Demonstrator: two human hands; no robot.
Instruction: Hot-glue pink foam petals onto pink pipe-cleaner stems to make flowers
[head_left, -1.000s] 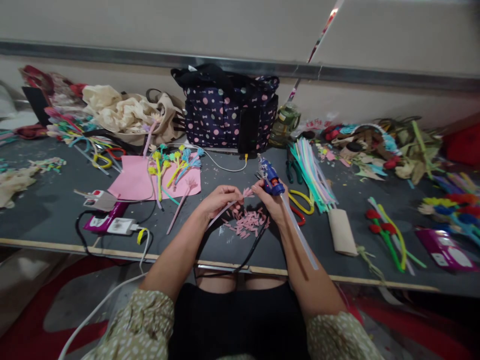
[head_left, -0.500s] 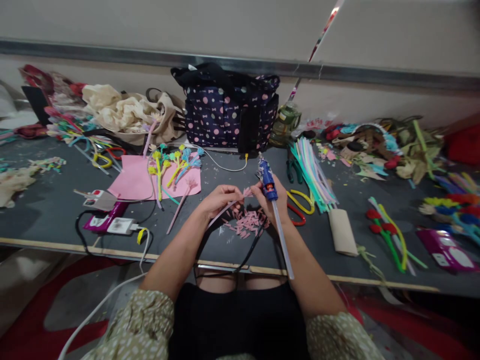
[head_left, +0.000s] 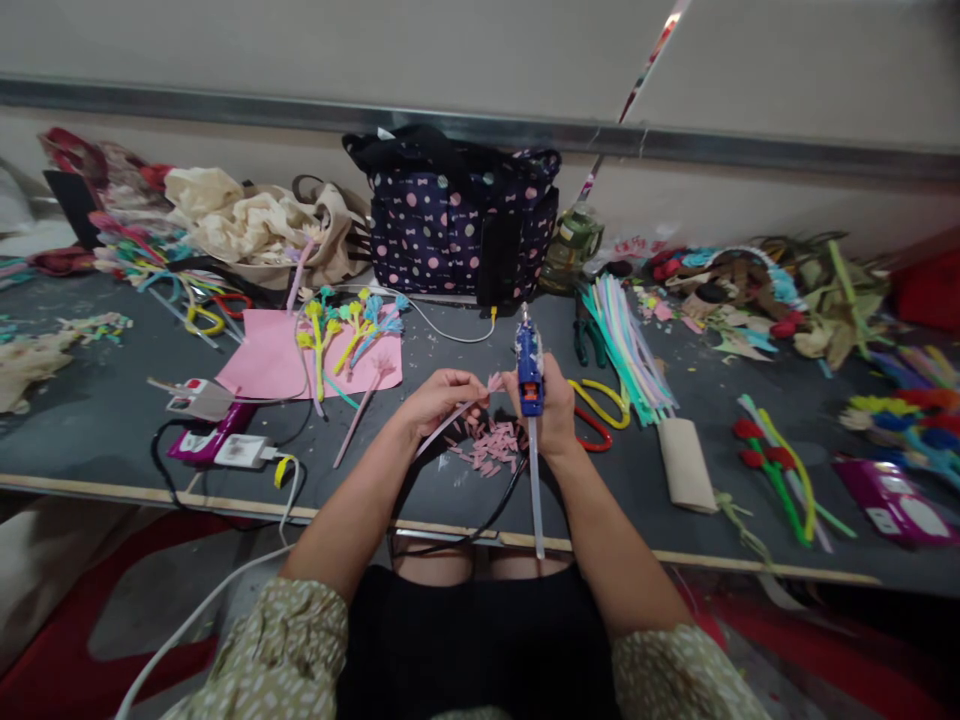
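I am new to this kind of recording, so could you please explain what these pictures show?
No machine is at work here: a person uses two bare hands. All the pictures come from one camera worn on the person's head, looking forward and down.

The left hand holds a pink stem with a tufted tip. The right hand holds a blue glue gun, with a pale stick extending from its back.

On the grey table, short pink pieces lie near the hands. To the left is a pink sheet, to the right a bundle of pastel stems, and behind, a patterned bag.
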